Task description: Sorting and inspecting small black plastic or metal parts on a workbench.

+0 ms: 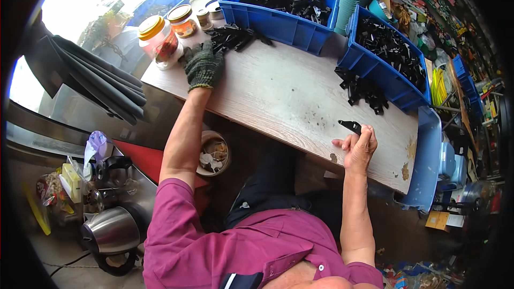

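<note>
A seated person's gloved left hand (203,64) rests flat and open on a heap of black plastic parts (235,36) on the wooden surface (289,96), while the bare right hand (357,147) pinches one black part (350,126); two blue bins (278,5) behind already hold many.

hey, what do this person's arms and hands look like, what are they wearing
The left hand wears a dark grey-green knitted work glove with a ribbed cuff. The right hand is bare, no glove. Both forearms are bare; short magenta shirt sleeves end above the elbows. No watch or rings are visible.
</note>
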Motion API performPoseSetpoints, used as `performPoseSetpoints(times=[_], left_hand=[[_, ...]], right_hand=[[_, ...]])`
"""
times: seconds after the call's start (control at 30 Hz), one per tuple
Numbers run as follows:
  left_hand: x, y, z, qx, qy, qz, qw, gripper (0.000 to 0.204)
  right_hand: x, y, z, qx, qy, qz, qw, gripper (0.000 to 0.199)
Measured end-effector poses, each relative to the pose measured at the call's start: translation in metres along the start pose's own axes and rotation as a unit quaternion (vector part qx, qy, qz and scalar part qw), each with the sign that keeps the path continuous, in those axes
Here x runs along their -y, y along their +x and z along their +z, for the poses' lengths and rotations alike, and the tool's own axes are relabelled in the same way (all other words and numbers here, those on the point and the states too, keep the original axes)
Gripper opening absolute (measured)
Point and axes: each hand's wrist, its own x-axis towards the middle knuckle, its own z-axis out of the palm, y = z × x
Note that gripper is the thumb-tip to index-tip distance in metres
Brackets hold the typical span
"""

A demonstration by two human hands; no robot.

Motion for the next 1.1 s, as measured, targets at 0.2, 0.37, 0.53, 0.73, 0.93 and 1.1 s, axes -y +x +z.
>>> performPoseSetpoints(times=[0.2, 0.37, 0.53, 0.73, 0.93, 1.1], left_hand=[[-0.031, -0.014, 0.008, -0.01, -0.074, 0.125, 0.989, 0.045], [-0.096, -0.054, -0.005, -0.047, -0.142, 0.213, 0.966, 0.046], [-0.125, -0.065, -0.024, -0.1, -0.179, 0.284, 0.937, 0.03], [-0.125, -0.07, -0.03, -0.043, -0.174, 0.33, 0.927, 0.025], [-0.149, -0.097, -0.056, 0.163, -0.111, 0.28, 0.94, 0.014], [-0.17, -0.105, -0.044, 0.062, -0.23, 0.36, 0.902, 0.021]], right_hand=[[0.003, 0.001, 0.0, -0.015, 0.018, 0.001, 1.0, 0.02], [0.002, 0.002, 0.0, -0.013, 0.014, 0.006, 1.0, 0.023], [0.008, 0.003, -0.005, -0.041, 0.018, 0.036, 0.998, 0.032], [0.023, 0.024, -0.028, -0.103, 0.035, 0.038, 0.993, 0.032], [0.07, 0.078, -0.107, -0.379, 0.07, -0.032, 0.922, 0.03], [0.066, 0.086, -0.128, -0.305, -0.062, -0.017, 0.95, 0.031]])
